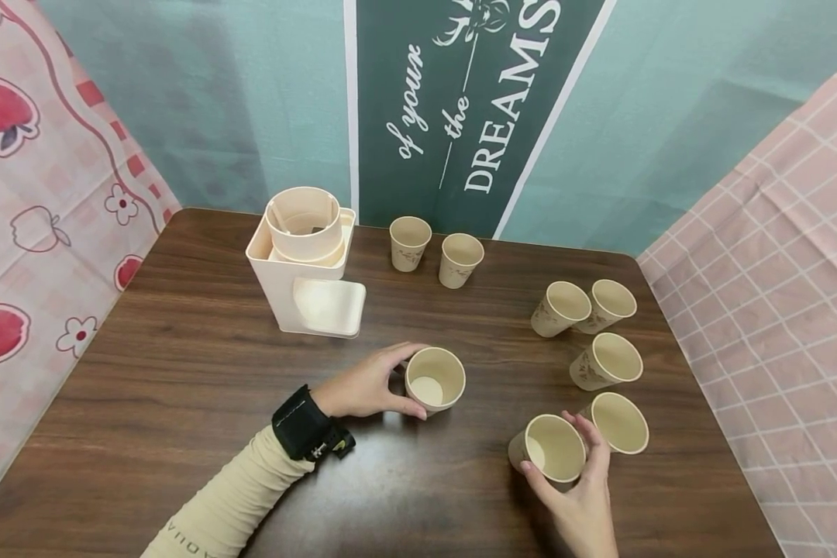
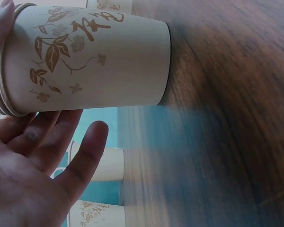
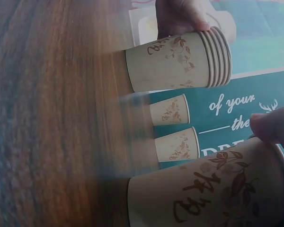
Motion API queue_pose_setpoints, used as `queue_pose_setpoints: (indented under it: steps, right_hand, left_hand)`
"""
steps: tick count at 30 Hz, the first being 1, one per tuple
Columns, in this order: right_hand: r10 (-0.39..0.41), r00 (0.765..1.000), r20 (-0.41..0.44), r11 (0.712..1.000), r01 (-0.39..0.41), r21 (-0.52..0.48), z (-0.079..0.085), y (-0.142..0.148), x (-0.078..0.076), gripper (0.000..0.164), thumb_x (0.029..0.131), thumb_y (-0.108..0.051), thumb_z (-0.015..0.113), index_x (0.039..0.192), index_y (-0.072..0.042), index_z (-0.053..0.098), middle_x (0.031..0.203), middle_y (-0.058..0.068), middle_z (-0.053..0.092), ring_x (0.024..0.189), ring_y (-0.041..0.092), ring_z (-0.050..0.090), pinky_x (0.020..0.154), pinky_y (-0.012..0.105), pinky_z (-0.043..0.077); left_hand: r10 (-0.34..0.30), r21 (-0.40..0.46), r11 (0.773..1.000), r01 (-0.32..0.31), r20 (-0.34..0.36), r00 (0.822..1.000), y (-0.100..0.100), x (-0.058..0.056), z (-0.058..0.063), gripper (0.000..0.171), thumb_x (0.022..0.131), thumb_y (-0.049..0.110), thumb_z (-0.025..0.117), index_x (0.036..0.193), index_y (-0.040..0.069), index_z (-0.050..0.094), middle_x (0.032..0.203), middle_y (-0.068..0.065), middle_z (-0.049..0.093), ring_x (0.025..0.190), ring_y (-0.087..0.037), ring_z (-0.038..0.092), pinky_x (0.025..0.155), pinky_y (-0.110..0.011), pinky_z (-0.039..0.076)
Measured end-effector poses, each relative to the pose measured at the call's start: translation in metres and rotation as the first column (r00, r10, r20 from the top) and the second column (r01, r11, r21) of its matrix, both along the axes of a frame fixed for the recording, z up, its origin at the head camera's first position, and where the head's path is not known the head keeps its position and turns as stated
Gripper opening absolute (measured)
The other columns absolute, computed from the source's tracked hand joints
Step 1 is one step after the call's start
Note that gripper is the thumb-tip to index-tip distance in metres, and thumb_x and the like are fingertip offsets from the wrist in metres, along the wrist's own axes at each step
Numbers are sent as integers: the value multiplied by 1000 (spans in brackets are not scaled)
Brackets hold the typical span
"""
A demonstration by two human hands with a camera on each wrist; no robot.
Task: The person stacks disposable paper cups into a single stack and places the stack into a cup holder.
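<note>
Near the table's middle, my left hand (image 1: 371, 384) grips a stack of paper cups (image 1: 435, 380) by its rims, thumb on the near side and fingers on the far side. Several nested rims show on this stack (image 3: 215, 59) in the right wrist view, and its side (image 2: 94, 61) carries a brown leaf print. My right hand (image 1: 580, 496) holds a paper cup (image 1: 554, 448) between thumb and fingers, right of the stack and nearer the front. The cup's printed side (image 3: 213, 191) fills the lower part of the right wrist view. Another paper cup (image 1: 621, 423) stands close beside the right fingers.
Two cups, a left one (image 1: 408, 246) and a right one (image 1: 460, 262), stand at the back. Along the right stand more cups, among them one (image 1: 561, 308) and another (image 1: 607, 362). A cream cup-holder box (image 1: 279, 291) with a round tube on top stands at back left.
</note>
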State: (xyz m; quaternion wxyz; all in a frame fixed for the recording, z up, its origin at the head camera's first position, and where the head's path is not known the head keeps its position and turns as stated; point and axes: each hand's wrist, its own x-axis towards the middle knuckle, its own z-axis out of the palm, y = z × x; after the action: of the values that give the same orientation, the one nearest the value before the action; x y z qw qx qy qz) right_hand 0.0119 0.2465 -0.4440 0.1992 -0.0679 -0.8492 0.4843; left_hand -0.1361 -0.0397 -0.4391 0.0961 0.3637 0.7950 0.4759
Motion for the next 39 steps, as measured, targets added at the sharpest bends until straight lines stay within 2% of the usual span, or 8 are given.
queue_pose_setpoints:
  steps: [8,15,22,25,31,34,39]
  right_hand:
    - [-27,999,40,1000,27,-2,1,0,0,84,63,5,82,134,1,37,130,0,51,116,15,47,96,14,32]
    - [-68,993,94,997,65,31,2,2,0,85,63,-1,83,135,-1,38,126,-5,45,113,14,43,93,11,30]
    - [-61,992,109,998,59,19,3,2,0,87,64,-1,83,136,-1,36,127,-5,45,114,12,43,94,12,30]
    - [-57,992,115,998,55,20,5,3,-1,87,64,-2,83,137,-2,36,130,-1,45,114,11,43,94,11,30]
    - [-43,993,111,999,41,18,15,3,-6,83,65,-1,82,135,0,38,127,-1,46,111,13,45,92,13,32]
    - [-19,995,99,1000,18,12,22,2,-11,81,65,1,81,134,1,39,125,-3,46,109,14,46,90,15,35]
    - [41,997,59,999,-42,16,36,0,-20,80,65,4,80,135,0,40,125,-3,47,108,12,48,88,16,37]
  left_hand:
    - [-8,20,1000,8,17,1000,1,0,0,84,68,44,80,138,14,47,129,3,55,116,-10,51,99,-32,43]
    - [-1,17,1000,1,11,1000,1,0,-1,84,67,42,81,138,13,47,129,3,56,115,-10,51,98,-31,43]
    - [-12,26,1000,12,8,1000,1,-1,-3,86,67,47,79,139,12,47,129,3,56,115,-10,51,97,-31,44]
    - [-13,31,999,12,22,1000,2,0,0,84,68,42,81,138,11,47,129,1,56,114,-13,53,97,-33,45]
    - [-2,41,999,-1,52,999,2,2,2,83,66,32,84,137,10,47,129,-2,56,115,-18,53,98,-36,43]
    - [-3,43,999,1,40,999,1,0,-1,84,66,42,82,137,14,47,129,3,56,117,-12,51,101,-33,41]
    - [-4,35,999,3,25,1000,0,0,-1,84,67,47,79,138,15,47,129,4,55,117,-9,50,102,-33,40]
